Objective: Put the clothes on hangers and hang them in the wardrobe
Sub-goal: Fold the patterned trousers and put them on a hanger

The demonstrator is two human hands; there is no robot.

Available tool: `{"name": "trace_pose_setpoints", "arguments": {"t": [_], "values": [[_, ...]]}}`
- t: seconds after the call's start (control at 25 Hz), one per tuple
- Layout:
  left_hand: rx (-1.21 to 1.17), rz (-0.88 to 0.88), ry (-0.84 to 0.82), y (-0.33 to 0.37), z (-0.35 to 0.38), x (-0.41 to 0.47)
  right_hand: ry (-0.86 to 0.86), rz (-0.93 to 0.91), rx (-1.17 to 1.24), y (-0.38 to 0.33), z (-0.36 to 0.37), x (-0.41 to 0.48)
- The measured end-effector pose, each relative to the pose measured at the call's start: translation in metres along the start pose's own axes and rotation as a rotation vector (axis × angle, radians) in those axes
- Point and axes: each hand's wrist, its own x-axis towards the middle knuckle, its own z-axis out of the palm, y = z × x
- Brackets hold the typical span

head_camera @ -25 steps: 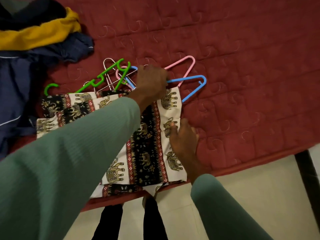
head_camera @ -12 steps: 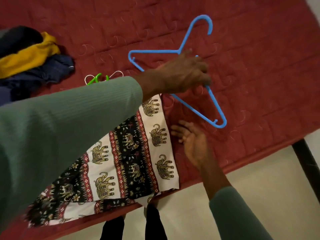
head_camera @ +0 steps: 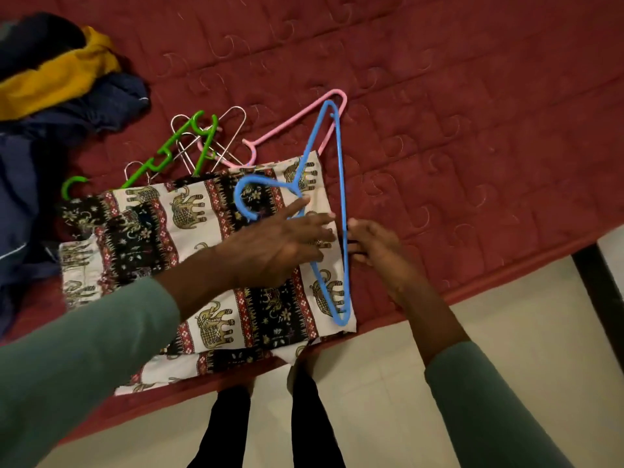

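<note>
The bed, under a red quilted cover, spreads wide and bare beyond and to the right of the right grip. Its front edge runs just on the near side of that hand, with pale floor below. Far to the left of the left grip a pile of clothes, dark blue and yellow, sits on the cover.

The elephant-print garment lies folded flat beneath the left grip; its near edge hangs slightly over the bed's edge, and its right edge ends just short of the right grip. The blue hanger lies on the garment's right side, with its hook beyond the left fingertips and its straight bar between the two hands.

Beyond the left grip, past the garment's far edge, a pink hanger, a green hanger and wire hangers lie tangled.

The left grip is spread flat, fingers straight on the cloth and touching the blue hanger. The right grip's fingers curl at the bar, apparently pinching it.
</note>
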Motion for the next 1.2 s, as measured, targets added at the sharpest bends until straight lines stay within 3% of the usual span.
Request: {"name": "trace_pose_setpoints", "arguments": {"t": [0.12, 0.2, 0.32, 0.4, 0.44, 0.56, 0.68, 0.8, 0.84, 0.96, 1.0, 1.2], "values": [[-0.077, -0.15, 0.02, 0.03, 0.025, -0.028, 0.169, -0.136, -0.301, 0.003, 0.022, -0.003], [-0.136, -0.299, 0.199, 0.055, 0.034, -0.043, 0.259, -0.196, -0.361, 0.008, 0.027, -0.003], [-0.23, -0.883, 0.573, 0.079, 0.035, -0.056, 0.299, -0.194, -0.442, 0.011, 0.024, -0.007], [-0.362, -1.269, 0.64, 0.073, 0.036, -0.056, 0.354, -0.234, -0.637, 0.016, 0.023, -0.016], [-0.432, -1.364, 0.609, 0.065, 0.039, -0.055, 0.415, -0.287, -0.777, 0.021, 0.023, -0.022], [-0.541, -1.387, 0.509, 0.041, 0.044, -0.051, 0.422, -0.451, -0.876, 0.031, 0.031, -0.035], [-0.517, -1.339, 0.429, 0.029, 0.041, -0.052, 0.312, -0.303, -0.901, 0.034, 0.047, -0.029], [-0.538, -1.297, 0.372, 0.031, 0.038, -0.054, 0.395, -0.132, -0.821, 0.028, 0.058, -0.02], [-0.668, -1.295, 0.433, 0.033, 0.037, -0.056, 0.404, -0.103, -0.772, 0.025, 0.06, -0.018], [-1.428, -1.37, 0.768, 0.047, 0.031, -0.056, 0.383, -0.113, -0.655, 0.015, 0.062, -0.018], [-1.555, -1.394, 0.845, 0.053, 0.029, -0.057, 0.368, -0.13, -0.563, 0.012, 0.063, -0.022], [-1.37, -1.497, 0.988, 0.064, 0.034, -0.09, 0.404, -0.232, -0.196, 0.008, 0.06, -0.039]]}}
